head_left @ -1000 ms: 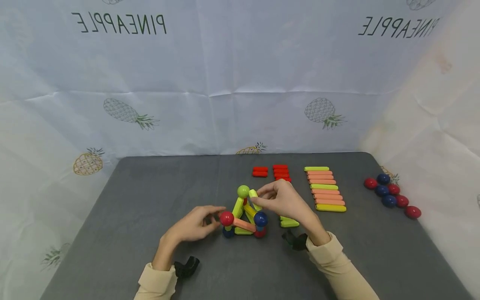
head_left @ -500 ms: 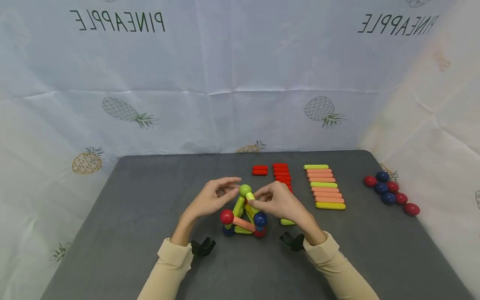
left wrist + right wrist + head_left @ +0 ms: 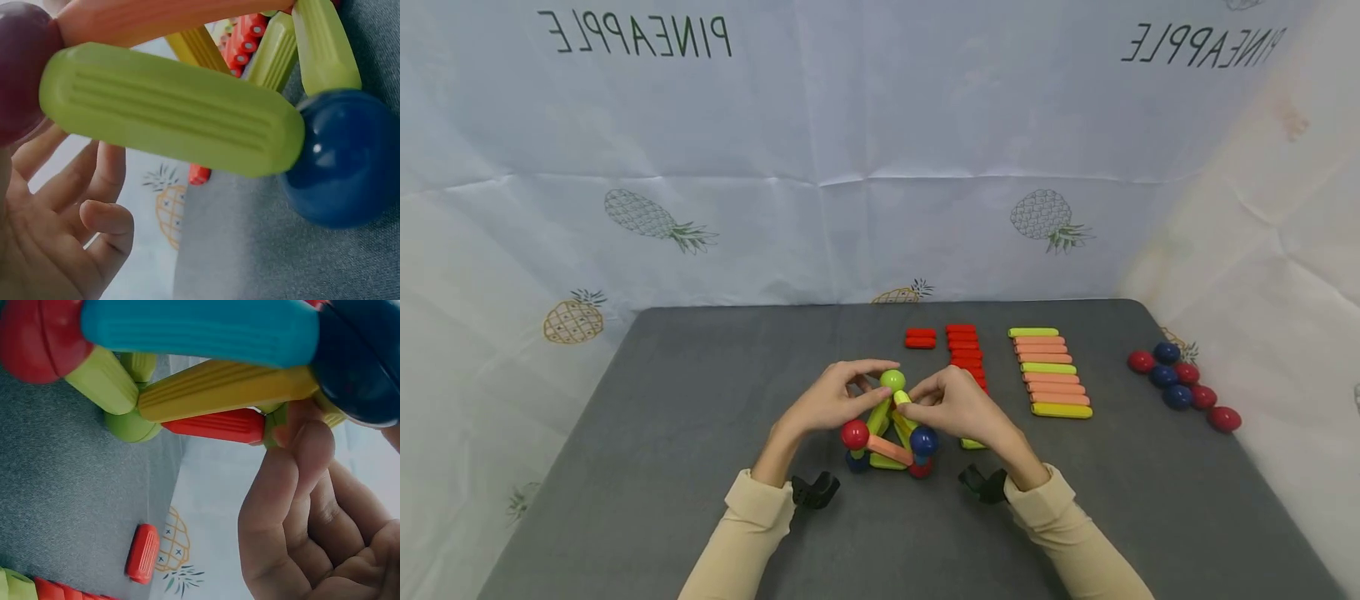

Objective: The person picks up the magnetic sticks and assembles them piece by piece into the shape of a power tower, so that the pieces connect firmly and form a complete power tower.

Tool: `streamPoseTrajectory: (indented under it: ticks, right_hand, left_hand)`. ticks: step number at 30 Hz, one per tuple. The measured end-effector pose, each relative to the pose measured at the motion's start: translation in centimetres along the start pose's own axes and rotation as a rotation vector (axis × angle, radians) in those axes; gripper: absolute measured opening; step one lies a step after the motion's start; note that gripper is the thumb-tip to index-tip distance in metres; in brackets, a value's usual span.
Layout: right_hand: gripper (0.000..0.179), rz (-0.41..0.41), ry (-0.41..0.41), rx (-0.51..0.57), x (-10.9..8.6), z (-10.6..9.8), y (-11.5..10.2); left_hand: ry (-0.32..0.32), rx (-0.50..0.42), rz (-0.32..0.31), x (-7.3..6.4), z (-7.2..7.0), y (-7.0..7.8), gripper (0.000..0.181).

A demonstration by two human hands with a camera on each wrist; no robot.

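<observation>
A small frame of magnetic rods and balls stands mid-table, with a red ball (image 3: 854,434), a blue ball (image 3: 923,442) and a salmon rod (image 3: 891,451) at its front. My left hand (image 3: 829,402) holds the green ball (image 3: 892,380) at the far top, index finger behind it and thumb below. My right hand (image 3: 958,406) pinches a yellow-green rod (image 3: 902,399) between the green and blue balls. A light-blue rod (image 3: 200,328) and a yellow rod (image 3: 225,390) show in the right wrist view. In the left wrist view, a yellow-green rod (image 3: 169,109) crosses before my fingers.
Red rods (image 3: 966,354) lie in two groups behind my right hand. To their right is a column of salmon, yellow and yellow-green rods (image 3: 1051,377). Red and blue balls (image 3: 1177,397) lie by the table's right edge. A yellow-green rod (image 3: 972,444) lies beside my right wrist.
My left hand has moved from beside the red ball up and right to the green ball. My right hand has brought its rod left, close against the green ball.
</observation>
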State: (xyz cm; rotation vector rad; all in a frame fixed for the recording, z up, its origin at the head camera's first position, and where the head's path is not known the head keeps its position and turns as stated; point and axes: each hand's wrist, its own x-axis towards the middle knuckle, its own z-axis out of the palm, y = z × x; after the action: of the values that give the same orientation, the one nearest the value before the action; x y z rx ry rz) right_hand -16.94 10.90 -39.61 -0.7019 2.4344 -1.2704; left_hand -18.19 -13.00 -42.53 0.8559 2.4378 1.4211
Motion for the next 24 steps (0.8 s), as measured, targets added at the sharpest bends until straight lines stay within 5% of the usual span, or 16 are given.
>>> streamPoseTrajectory:
  ticks: [13, 20, 24]
  right_hand:
    - [0.025, -0.069, -0.082, 0.011, 0.4, -1.3, 0.9]
    - [0.027, -0.074, 0.154, -0.344, 4.1, -2.9, 2.9]
    - [0.038, 0.003, 0.085, -0.531, 6.6, -2.5, 4.3]
  left_hand:
    - [0.053, -0.023, -0.017, -1.3, -0.3, -0.3, 0.034]
    - [0.132, -0.044, -0.066, -3.1, -0.8, -0.6, 0.028]
    - [0.156, -0.044, -0.057, -4.0, -1.1, -0.8, 0.024]
